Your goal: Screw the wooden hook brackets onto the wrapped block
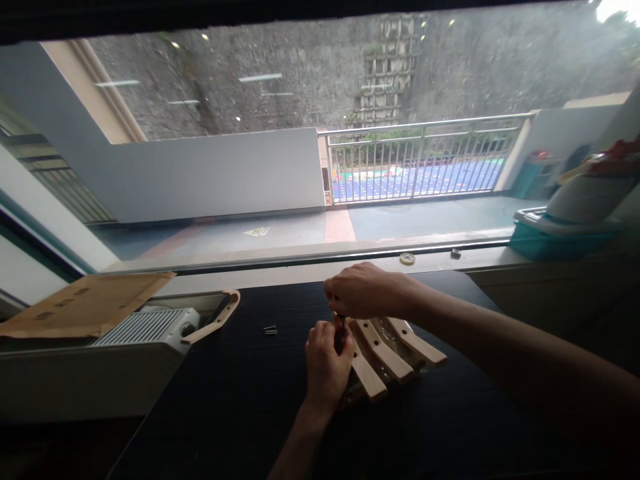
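Note:
Over the dark table, my left hand (pixel 327 353) is closed around the far part of a curved wooden piece (pixel 370 380), thumb and fingers curled in. Just above it, my right hand (pixel 365 291) is in a fist, knuckles up. A thin dark shaft (pixel 342 325) shows between the hands; whatever my right fingers grip is hidden. To the right lie a second curved wooden piece (pixel 387 353) and a third wooden piece (pixel 423 347), both with dark round holes. Clear crinkled plastic (pixel 385 330) shows between and under them. Loose screws (pixel 270 330) lie left of my hands.
Another bent wooden piece (pixel 215 320) sits at the left edge of the black table (pixel 225 400). Beyond that edge are a white heater (pixel 155 330) and brown cardboard (pixel 90 303). A tape roll (pixel 407 259) and small dark object (pixel 455 254) rest on the windowsill.

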`<state>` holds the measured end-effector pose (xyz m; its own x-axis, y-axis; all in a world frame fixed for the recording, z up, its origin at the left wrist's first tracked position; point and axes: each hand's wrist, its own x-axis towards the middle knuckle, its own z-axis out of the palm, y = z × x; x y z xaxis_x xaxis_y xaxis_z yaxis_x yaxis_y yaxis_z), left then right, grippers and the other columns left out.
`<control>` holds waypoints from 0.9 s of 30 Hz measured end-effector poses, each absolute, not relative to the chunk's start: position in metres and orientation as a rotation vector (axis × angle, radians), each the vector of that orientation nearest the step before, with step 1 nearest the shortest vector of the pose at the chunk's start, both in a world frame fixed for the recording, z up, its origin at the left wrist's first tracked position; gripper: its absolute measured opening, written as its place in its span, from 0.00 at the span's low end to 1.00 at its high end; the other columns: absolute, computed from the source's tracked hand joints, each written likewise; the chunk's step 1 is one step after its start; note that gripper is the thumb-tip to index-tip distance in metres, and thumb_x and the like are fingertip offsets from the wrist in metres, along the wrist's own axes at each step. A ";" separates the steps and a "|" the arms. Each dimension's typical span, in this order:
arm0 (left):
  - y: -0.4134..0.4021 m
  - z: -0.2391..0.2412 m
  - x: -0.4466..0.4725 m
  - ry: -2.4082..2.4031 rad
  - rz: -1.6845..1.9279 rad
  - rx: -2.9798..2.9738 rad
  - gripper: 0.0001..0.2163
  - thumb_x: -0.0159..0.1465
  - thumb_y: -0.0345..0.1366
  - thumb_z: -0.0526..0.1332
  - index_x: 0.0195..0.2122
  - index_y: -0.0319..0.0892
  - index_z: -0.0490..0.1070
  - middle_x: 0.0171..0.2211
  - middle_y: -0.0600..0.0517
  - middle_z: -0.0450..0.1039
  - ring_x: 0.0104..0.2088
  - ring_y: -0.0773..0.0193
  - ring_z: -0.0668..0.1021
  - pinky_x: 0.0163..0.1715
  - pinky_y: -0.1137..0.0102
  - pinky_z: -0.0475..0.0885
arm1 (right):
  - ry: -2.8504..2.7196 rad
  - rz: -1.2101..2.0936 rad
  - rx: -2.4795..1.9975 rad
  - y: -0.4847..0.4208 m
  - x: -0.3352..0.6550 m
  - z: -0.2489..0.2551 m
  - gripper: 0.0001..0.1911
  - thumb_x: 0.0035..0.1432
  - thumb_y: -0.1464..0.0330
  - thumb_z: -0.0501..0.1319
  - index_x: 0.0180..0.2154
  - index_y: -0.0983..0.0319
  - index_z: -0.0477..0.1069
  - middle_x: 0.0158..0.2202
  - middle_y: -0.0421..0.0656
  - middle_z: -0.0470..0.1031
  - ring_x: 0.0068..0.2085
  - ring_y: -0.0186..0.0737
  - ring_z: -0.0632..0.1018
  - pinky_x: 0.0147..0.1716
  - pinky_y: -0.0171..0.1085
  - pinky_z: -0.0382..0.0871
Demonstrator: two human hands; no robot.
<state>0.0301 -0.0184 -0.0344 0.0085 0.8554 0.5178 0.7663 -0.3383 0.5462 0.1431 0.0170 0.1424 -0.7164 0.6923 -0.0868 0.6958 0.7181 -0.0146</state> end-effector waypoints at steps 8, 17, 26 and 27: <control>-0.018 -0.035 0.030 1.742 1.215 2.136 0.02 0.58 0.32 0.57 0.32 0.42 0.66 0.31 0.50 0.68 0.35 0.58 0.71 0.35 0.63 0.69 | 2.882 -0.104 1.070 0.018 0.152 0.142 0.11 0.58 0.71 0.52 0.34 0.64 0.72 0.29 0.43 0.74 0.28 0.32 0.69 0.25 0.33 0.55; -0.018 -0.034 0.030 1.749 1.210 2.140 0.01 0.59 0.32 0.57 0.31 0.41 0.66 0.31 0.50 0.68 0.35 0.58 0.71 0.35 0.63 0.69 | 2.808 -0.086 1.251 0.017 0.150 0.140 0.15 0.59 0.65 0.50 0.34 0.66 0.73 0.30 0.46 0.75 0.28 0.35 0.70 0.24 0.34 0.54; -0.018 -0.033 0.030 1.742 1.188 2.127 0.03 0.59 0.33 0.56 0.31 0.41 0.66 0.31 0.50 0.67 0.35 0.58 0.70 0.35 0.63 0.68 | 2.822 -0.148 1.074 0.016 0.149 0.142 0.11 0.56 0.71 0.52 0.35 0.64 0.72 0.28 0.43 0.74 0.27 0.33 0.69 0.23 0.33 0.53; -0.018 -0.033 0.030 1.740 1.183 2.122 0.03 0.60 0.33 0.56 0.31 0.41 0.66 0.31 0.50 0.67 0.35 0.58 0.70 0.36 0.63 0.68 | 2.816 -0.138 1.089 0.016 0.149 0.140 0.11 0.57 0.71 0.51 0.35 0.64 0.72 0.28 0.43 0.74 0.27 0.33 0.69 0.23 0.33 0.53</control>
